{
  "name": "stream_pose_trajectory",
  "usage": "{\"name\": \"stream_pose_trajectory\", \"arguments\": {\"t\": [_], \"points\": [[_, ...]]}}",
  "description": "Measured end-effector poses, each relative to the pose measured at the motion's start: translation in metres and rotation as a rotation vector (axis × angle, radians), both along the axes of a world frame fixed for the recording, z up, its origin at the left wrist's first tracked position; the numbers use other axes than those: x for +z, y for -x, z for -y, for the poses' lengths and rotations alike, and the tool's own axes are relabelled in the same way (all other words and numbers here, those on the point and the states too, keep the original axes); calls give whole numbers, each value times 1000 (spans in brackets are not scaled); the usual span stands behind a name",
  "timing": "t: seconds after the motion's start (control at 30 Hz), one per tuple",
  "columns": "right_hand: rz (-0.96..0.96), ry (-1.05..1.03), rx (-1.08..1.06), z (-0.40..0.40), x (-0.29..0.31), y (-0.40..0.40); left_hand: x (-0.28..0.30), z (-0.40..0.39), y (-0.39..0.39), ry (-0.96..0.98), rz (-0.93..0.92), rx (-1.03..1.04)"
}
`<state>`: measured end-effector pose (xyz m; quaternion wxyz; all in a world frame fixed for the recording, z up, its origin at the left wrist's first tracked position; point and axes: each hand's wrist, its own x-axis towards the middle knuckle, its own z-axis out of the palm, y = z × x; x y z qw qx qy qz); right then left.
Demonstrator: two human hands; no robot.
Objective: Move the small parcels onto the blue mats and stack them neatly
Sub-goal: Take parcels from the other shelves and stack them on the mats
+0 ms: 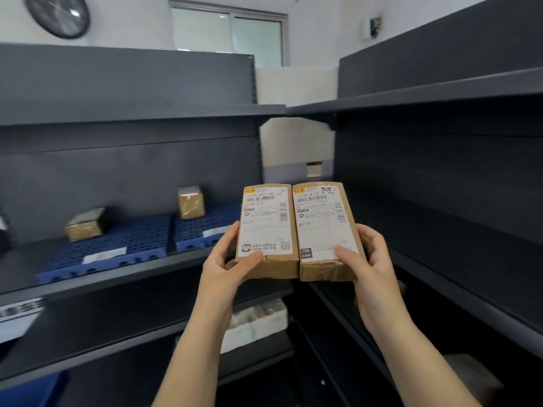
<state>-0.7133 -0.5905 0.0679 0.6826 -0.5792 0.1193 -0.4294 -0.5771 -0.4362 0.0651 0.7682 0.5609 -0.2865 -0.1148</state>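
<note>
Two long brown parcels with white shipping labels are held side by side in front of me. My left hand [226, 264] grips the left parcel [266, 227], thumb on its label. My right hand [371, 259] grips the right parcel [324, 227] the same way. Two blue perforated mats lie on the left shelf: a near one [123, 245] and a far one [202, 227]. A small taped brown parcel [85, 224] sits on the near mat's back left. Another small parcel [191, 202] stands upright on the far mat.
Dark grey metal shelving [123, 277] runs along the left, and a second unit [440, 201] stands on the right, meeting in a corner. White packages [258, 321] lie on a lower left shelf. A brown box [473, 377] sits low at the right.
</note>
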Motion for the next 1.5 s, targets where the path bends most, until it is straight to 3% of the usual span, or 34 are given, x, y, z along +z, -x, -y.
{"name": "stream_pose_trajectory", "arguments": {"t": [0.53, 1.0, 1.5], "points": [[-66, -46, 369, -91, -18, -229, -20, -126, -167, -16, -89, 408], [-154, -149, 550, -98, -34, -421, -25, -139, -308, 8, -228, 676], [-347, -156, 521, -89, -49, -534, -34, -128, -425, -83, -335, 657]]}}
